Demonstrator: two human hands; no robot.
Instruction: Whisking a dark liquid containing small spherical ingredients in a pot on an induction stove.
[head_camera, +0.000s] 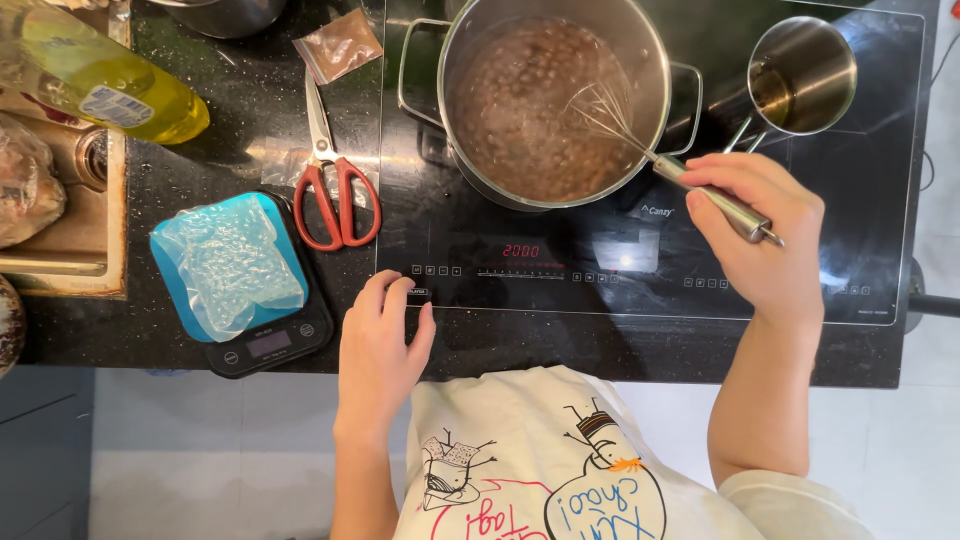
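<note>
You were mid-stir: right hand (765, 235) fingers wrapped round the whisk (640, 140) in the bubbling brown pot (545, 100) on the cooktop (850, 200), left hand (380, 340) fingers loosely spread at the controls, so still cooking.

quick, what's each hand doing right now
Left hand: open, fingertips on the black induction cooktop.
Right hand: closed around the steel whisk in the steel pot.

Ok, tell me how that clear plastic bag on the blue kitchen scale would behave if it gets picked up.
The plastic bag looks thin and crinkled, so it would probably flop and sag. It lies flat with little visible inside, so it is likely very light. A push might slide it off the scale.
</note>
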